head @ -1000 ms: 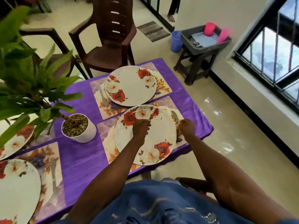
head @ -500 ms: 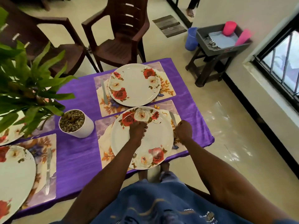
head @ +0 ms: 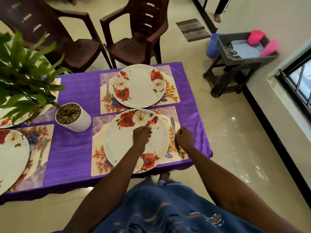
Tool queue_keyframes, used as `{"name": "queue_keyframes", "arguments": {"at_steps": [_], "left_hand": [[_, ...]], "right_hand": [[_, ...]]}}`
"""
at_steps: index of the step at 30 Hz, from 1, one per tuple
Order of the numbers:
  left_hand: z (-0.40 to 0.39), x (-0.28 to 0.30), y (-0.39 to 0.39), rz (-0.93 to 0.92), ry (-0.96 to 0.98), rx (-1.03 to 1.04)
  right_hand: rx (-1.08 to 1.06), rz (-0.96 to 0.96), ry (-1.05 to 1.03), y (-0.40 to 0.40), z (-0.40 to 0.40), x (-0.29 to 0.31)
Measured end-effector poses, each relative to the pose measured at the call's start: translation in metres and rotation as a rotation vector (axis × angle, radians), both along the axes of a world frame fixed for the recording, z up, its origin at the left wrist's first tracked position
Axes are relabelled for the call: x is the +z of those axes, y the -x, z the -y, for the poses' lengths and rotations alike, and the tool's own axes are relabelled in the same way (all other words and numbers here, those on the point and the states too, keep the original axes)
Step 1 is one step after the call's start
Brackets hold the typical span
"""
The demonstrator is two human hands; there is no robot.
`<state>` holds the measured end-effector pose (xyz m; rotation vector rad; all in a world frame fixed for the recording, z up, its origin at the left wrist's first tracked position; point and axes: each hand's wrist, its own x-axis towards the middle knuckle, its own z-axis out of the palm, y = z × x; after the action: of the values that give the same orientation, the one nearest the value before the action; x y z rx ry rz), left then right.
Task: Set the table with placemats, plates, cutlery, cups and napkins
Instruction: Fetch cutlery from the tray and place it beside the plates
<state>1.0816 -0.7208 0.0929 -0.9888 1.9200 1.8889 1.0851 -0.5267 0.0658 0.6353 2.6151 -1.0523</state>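
Note:
The near floral plate (head: pixel 121 145) lies on a floral placemat (head: pixel 98 132) at the table's front edge. My left hand (head: pixel 142 135) hovers over this plate, fingers curled round a thin piece of cutlery that is mostly hidden. My right hand (head: pixel 185 137) is curled on a table knife (head: pixel 173 123) lying on the mat just right of the plate. Behind it, a second plate (head: pixel 139 88) sits on its own mat (head: pixel 171 91) with a knife (head: pixel 107 91) to its left. A third plate (head: pixel 11 157) and knife (head: pixel 40 158) lie at the left.
A purple cloth (head: pixel 75 148) covers the table. A white plant pot (head: pixel 74 118) stands left of the near setting. Two brown chairs (head: pixel 139 36) stand behind. At the right a grey tray (head: pixel 223 46) on a stool holds pink cups (head: pixel 255 37), spoons (head: pixel 233 52) and blue napkins (head: pixel 245 48).
The view has tilted and shifted slightly. My right hand has slid a little down the knife beside the near plate. My left hand stays over the plate.

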Motion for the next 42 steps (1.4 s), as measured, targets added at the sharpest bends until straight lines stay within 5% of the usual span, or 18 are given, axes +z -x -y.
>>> {"name": "queue_keyframes", "arguments": {"at_steps": [34,42], "left_hand": [[0.002,0.002,-0.038,-0.028,0.104,-0.009],[-0.062,0.007,-0.004,-0.128,0.26,-0.008]], "right_hand": [[0.082,0.022,0.048,-0.011,-0.011,0.009],[-0.035,-0.09,0.267,0.002,-0.029,0.006]]}}
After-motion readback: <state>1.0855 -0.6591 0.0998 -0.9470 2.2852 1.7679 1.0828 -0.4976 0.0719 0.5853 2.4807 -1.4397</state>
